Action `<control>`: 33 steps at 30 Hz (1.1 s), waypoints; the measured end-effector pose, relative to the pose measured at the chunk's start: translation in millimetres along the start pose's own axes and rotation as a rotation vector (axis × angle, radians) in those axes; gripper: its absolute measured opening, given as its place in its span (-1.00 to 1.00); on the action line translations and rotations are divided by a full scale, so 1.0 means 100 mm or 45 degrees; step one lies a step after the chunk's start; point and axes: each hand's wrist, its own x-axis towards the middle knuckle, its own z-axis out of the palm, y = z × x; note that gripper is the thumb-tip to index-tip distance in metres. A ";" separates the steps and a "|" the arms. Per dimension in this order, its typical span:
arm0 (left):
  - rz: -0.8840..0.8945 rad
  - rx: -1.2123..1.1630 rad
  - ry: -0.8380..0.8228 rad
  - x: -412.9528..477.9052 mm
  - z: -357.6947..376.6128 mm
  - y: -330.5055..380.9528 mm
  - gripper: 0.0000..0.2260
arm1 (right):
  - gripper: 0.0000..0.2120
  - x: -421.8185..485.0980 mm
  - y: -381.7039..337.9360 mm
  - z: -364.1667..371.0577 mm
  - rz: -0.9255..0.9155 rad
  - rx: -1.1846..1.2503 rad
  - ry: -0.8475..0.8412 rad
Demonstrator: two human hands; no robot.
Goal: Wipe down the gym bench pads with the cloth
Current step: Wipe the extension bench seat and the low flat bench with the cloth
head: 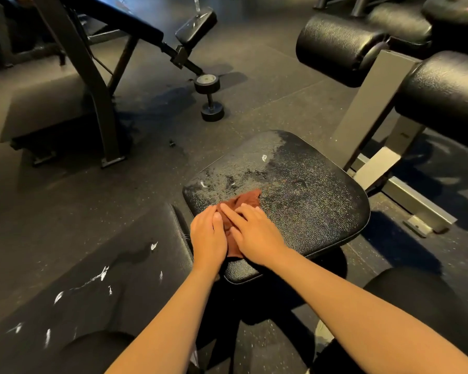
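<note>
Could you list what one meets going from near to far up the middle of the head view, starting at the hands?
Left hand and right hand pressing on the brown cloth → the wet far part of the seat pad → bare floor → dumbbell → small black pad.

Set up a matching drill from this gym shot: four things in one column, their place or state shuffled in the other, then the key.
1. cloth
2. dumbbell
3. seat pad
4. long pad

A. on the floor beyond the bench
B. under both hands
C. lower left, streaked white
D. partly wet and speckled

Pairs: 1-B, 2-A, 3-D, 4-C
</note>
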 end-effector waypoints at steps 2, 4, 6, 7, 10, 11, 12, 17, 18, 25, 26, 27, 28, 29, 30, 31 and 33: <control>0.004 0.043 -0.062 -0.02 -0.02 -0.02 -0.56 | -0.51 0.11 0.15 -0.07 0.156 -0.029 0.059; -0.018 0.038 -0.067 -0.06 -0.05 -0.02 -0.58 | -0.52 0.22 0.26 -0.14 0.371 -0.069 0.022; -0.034 -0.003 -0.046 -0.08 -0.09 -0.01 -0.60 | -0.50 0.27 0.22 -0.14 0.399 -0.148 -0.003; -0.042 -0.029 -0.031 -0.09 -0.10 -0.02 -0.61 | -0.50 0.26 0.14 -0.11 0.337 -0.161 -0.007; -0.072 -0.122 0.014 -0.06 -0.09 -0.10 -0.57 | -0.50 0.20 -0.10 0.01 0.065 -0.091 -0.118; -0.088 -0.138 0.032 -0.06 -0.08 -0.13 -0.53 | -0.49 0.19 -0.13 0.03 0.012 -0.072 -0.155; -0.097 -0.133 0.034 -0.06 -0.07 -0.15 -0.51 | -0.49 0.19 -0.11 0.02 -0.016 -0.071 -0.179; -0.017 0.012 -0.039 -0.10 -0.06 -0.15 -0.58 | -0.50 0.38 0.22 -0.14 0.273 -0.133 -0.083; -0.022 0.018 -0.046 -0.11 -0.06 -0.13 -0.59 | -0.49 0.40 0.23 -0.15 0.345 -0.150 -0.069; -0.116 -0.050 0.018 -0.05 -0.01 -0.11 -0.45 | -0.41 0.16 -0.15 0.07 0.025 -0.141 -0.177; -0.108 -0.005 0.017 -0.06 0.01 -0.08 -0.45 | -0.43 0.15 -0.10 0.04 0.009 -0.140 -0.174; -0.062 0.042 0.003 -0.07 0.03 -0.05 -0.46 | -0.49 0.15 -0.02 0.00 0.019 -0.156 -0.157; 0.015 0.093 -0.023 -0.08 0.05 -0.01 -0.47 | -0.55 0.15 0.09 -0.04 0.058 -0.193 -0.115; 0.081 0.136 -0.063 -0.10 0.07 0.01 -0.48 | -0.58 0.15 0.21 -0.11 0.139 -0.247 -0.058; 0.126 0.167 -0.103 -0.12 0.09 0.05 -0.50 | -0.58 0.15 0.34 -0.19 0.261 -0.295 -0.016; 0.133 0.190 -0.135 -0.14 0.12 0.08 -0.54 | -0.56 0.14 0.44 -0.26 0.399 -0.316 0.003; 0.101 0.255 -0.145 -0.18 0.14 0.14 -0.59 | -0.51 0.09 0.52 -0.33 0.585 -0.313 -0.035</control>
